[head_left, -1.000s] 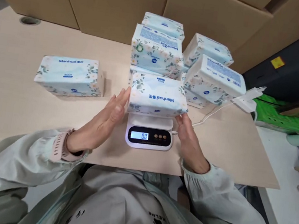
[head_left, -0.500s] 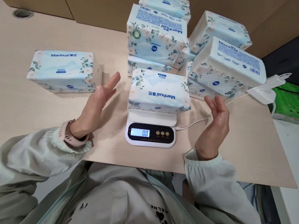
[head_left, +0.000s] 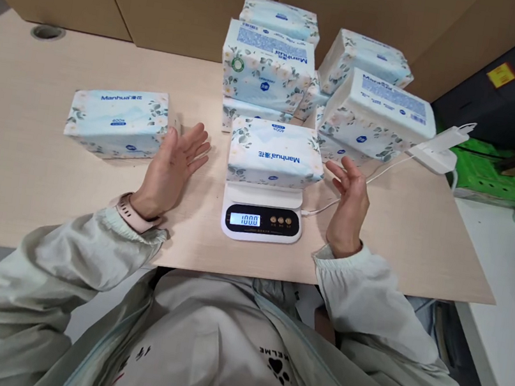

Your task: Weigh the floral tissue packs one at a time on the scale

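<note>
A pack of tissues (head_left: 275, 154) in floral wrap lies on a white digital scale (head_left: 264, 196), whose lit display (head_left: 244, 219) reads 100.0. My left hand (head_left: 171, 170), with a pink wristband, is open left of the scale, its fingers spread and holding nothing. Behind that hand, farther left, a second tissue pack (head_left: 118, 117) rests on the table. My right hand (head_left: 349, 203) is open just right of the pack on the scale, fingers apart and empty, near the white cable (head_left: 320, 210).
Several more tissue packs (head_left: 269, 69) are stacked behind the scale, others (head_left: 376, 111) behind to the right. A white power strip (head_left: 441, 149) sits at the table's right side, next to a green crate (head_left: 501, 181). Cardboard (head_left: 193, 3) walls the back; a round cable hole (head_left: 48, 33) is far left.
The scale display has gone from 0.0 to 100.0. My left hand's fingers have spread wider. The right hand has come nearer the pack on the scale. The whole view has shifted slightly.
</note>
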`<state>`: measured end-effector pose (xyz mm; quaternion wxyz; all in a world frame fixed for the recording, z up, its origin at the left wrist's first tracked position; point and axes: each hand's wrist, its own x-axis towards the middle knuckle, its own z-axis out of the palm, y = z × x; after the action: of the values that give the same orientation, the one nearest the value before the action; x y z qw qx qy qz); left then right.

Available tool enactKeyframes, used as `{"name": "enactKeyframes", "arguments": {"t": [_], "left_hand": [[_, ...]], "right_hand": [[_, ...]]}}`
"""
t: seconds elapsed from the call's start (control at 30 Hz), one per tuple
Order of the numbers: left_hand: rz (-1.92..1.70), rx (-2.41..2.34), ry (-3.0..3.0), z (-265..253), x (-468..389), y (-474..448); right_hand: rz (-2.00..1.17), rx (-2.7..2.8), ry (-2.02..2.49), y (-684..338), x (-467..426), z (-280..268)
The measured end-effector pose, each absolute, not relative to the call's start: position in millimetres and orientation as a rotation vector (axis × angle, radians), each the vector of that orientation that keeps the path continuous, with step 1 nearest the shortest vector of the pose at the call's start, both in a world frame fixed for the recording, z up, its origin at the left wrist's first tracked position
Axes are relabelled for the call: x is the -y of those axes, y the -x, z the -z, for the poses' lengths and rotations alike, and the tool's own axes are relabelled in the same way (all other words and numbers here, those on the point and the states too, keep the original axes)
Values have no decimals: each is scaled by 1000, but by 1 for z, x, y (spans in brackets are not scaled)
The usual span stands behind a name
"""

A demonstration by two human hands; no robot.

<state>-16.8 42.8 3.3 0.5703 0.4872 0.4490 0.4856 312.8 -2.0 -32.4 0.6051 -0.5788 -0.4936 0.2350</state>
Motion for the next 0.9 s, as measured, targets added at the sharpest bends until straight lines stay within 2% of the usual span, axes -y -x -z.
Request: {"name": "enactKeyframes", "arguments": {"t": [0.9], "left_hand": [[-1175, -1020, -1028, -7, -36, 12]], "right_hand": [[-582, 1053, 1330, -304, 7, 23]]}}
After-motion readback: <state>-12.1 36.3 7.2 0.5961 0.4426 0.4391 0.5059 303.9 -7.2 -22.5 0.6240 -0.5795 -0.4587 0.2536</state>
